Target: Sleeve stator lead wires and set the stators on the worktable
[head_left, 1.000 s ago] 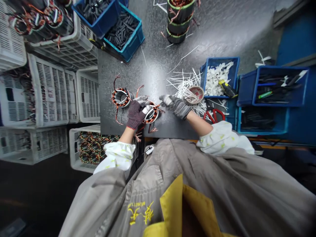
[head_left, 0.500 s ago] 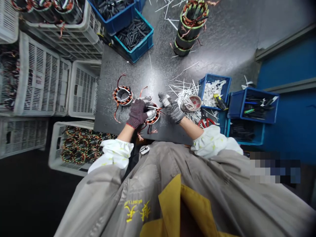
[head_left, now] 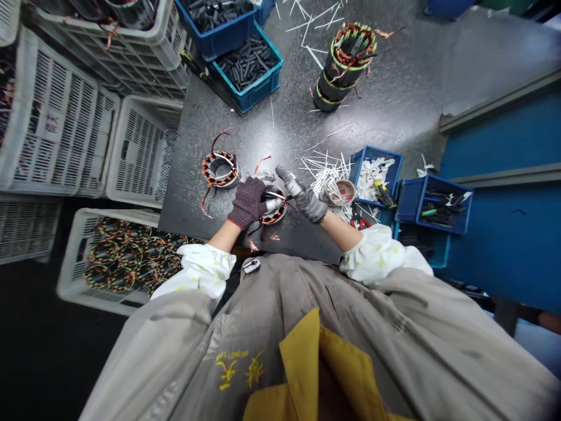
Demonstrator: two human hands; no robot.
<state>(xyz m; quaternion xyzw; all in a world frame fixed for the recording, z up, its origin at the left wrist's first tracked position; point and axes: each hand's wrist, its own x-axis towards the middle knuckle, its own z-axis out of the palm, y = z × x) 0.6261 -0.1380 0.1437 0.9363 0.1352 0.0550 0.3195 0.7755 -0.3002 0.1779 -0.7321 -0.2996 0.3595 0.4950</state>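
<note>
A stator (head_left: 272,217) with orange-and-black lacing and loose copper leads rests on the dark worktable near its front edge. My left hand (head_left: 249,202), in a maroon knit glove with pale fingertips, is closed on its left side, the thumb over the ring. My right hand (head_left: 304,196), in a grey knit glove, is at the stator's right side, its fingers closed round a thin dark wire lead; its forefinger points up and left. The lead's end is hidden in the glove. To the left stands a second stator (head_left: 220,171) with a white sleeve and loose leads.
White sleeving pieces (head_left: 326,169) lie beside a tape roll (head_left: 343,193). Right of them are blue bins (head_left: 398,187) and red-handled pliers (head_left: 359,222). Stacked stators (head_left: 346,70) stand farther back. Bins of black tubing (head_left: 248,64) are back left; white crates (head_left: 140,155) line the left side.
The head view has shifted slightly, so the surroundings sit differently. My right forefinger has tipped a little left toward the stator. My left hand keeps its hold.
</note>
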